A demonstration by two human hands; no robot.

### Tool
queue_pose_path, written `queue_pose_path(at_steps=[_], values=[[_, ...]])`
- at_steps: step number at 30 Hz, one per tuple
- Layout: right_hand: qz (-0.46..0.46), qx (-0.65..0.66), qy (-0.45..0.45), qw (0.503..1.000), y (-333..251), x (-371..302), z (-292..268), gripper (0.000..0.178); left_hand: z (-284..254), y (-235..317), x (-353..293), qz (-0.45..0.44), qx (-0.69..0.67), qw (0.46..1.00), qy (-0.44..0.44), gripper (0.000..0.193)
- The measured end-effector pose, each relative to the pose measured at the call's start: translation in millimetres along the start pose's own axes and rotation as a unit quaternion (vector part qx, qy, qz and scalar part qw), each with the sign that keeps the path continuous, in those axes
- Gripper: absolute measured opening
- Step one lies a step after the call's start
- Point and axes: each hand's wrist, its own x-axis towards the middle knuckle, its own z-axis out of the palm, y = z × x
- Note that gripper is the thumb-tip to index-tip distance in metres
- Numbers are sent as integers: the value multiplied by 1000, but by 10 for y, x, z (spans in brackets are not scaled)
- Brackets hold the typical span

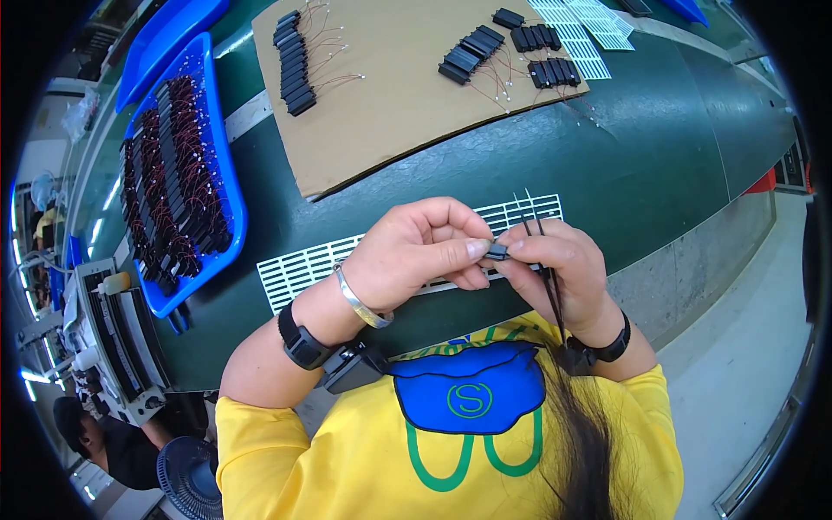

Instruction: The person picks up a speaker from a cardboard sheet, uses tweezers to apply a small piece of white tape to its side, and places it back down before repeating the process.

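A blue tray stands at the far left of a green counter, packed with rows of black modules trailing fine red wires. Right of it, a sheet of brown cardboard bears a slanting line of similar pieces, leads fanned to the right. Nearer, a white slotted strip runs across the counter beneath the worker's hands.

At center, the left hand pinches the left end of a small black part between thumb and fingertips, holding it above the strip. The right hand grips the part's other end between thumb and forefinger, with dark tweezers tucked among its fingers, points spread and aimed toward the far side.

Such a piece would seem best served by a light, level pinch at both ends, the tweezer points held clear of it and of the opposite fingers. Working low over the strip should soften any drop; whether the part carries wires cannot be made out, but any leads would be better left slack.

Beyond the right hand, further modules lie bunched on the cardboard, beside white slotted sheets at the far right.
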Motion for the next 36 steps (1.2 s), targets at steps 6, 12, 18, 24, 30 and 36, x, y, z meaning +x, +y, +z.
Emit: queue_pose_path(at_steps=[6,12,18,24,30,36], values=[[28,46,13,998,9,-2,-34,32,22,9,3,-18,-91,996,6,18],[23,68,1,997,22,14,-43,32,-42,9,8,-20,-126,992,-12,16],[41,125,68,989,-56,33,-32,27,-31,229,-124,11,-26,999,31,14],[107,72,-37,991,-49,-4,-184,21,-214,522,-363,189,179,934,245,12],[-31,-92,-109,989,-24,80,-109,23,-576,685,-287,183,421,790,406,14],[-35,-97,-99,990,17,37,-170,25,-702,713,-140,221,615,612,445,14]])
